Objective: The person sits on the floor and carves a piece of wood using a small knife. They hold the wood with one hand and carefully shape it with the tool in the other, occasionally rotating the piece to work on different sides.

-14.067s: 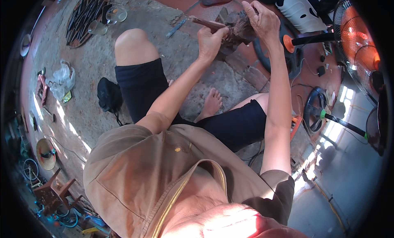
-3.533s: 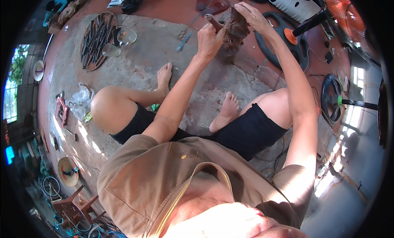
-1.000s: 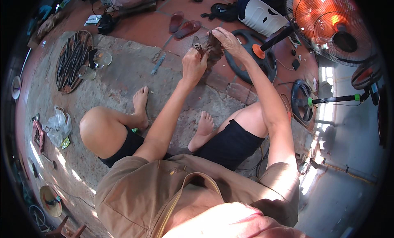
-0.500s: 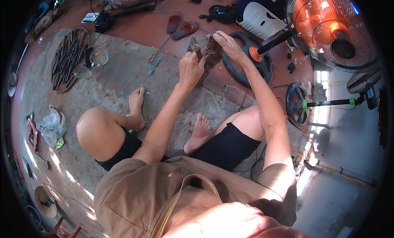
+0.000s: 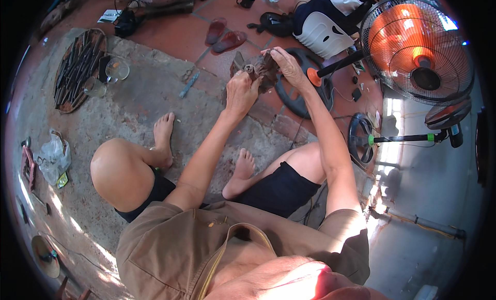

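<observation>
Out in front of me, above the edge of the stone slab, both hands are on a dark brown, knobbly piece [image 5: 264,72] that looks like carved wood. My left hand [image 5: 242,96] is closed around its near left side, the fingers curled. My right hand [image 5: 287,67] grips its upper right edge with bent fingers. The palms and parts of the piece are hidden behind the fingers. Beneath and to the left lies a narrow blue-grey strip [image 5: 189,85] on the slab.
A round tray [image 5: 64,110] of dark rod-like tools lies left, beside two glass jars [image 5: 118,69] [image 5: 94,86]. Slippers [image 5: 230,40] sit on red tiles. An orange fan [image 5: 398,47] stands right, its round base [image 5: 305,101] close to my right hand. A person sits behind a white chair back [image 5: 323,36].
The view has shifted slightly, moving most surroundings left. The brown piece has turned a little, showing a rounded knob between my hands. Both hands keep their grip.
</observation>
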`<act>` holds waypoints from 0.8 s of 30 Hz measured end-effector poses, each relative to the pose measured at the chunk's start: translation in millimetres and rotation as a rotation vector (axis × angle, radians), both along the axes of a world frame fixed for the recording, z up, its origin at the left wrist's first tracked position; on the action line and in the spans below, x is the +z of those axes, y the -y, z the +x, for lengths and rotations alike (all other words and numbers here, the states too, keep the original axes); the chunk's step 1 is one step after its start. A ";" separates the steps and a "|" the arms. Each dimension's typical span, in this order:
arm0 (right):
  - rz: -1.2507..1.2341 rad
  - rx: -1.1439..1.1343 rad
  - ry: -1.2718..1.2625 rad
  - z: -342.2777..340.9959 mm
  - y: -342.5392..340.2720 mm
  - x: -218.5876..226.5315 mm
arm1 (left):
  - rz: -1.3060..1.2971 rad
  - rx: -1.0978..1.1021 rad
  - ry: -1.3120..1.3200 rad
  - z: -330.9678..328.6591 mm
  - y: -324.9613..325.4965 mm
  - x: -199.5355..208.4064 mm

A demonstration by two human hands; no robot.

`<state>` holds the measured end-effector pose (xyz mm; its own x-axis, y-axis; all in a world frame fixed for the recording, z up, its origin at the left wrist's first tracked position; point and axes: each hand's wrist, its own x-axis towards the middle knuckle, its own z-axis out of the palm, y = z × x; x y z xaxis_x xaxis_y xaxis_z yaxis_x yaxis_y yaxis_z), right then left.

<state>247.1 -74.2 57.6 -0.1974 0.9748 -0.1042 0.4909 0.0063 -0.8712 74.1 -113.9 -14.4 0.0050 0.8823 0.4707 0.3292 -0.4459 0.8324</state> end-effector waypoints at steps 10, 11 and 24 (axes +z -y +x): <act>-0.012 -0.048 -0.097 -10.9 8.6 9.4 | 0.068 0.002 0.144 8.3 -13.4 1.8; -0.002 -0.044 -0.087 -11.4 8.9 11.0 | 0.075 0.018 0.103 8.9 -12.1 -2.4; 0.018 -0.050 -0.084 -8.4 6.4 3.5 | 0.020 0.016 0.121 7.5 -14.8 -4.2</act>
<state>238.6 -80.6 61.1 -0.1561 0.9852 -0.0713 0.4165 0.0002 -0.9091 81.5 -99.1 -18.6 -0.0666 0.8720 0.4849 0.2343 -0.4588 0.8571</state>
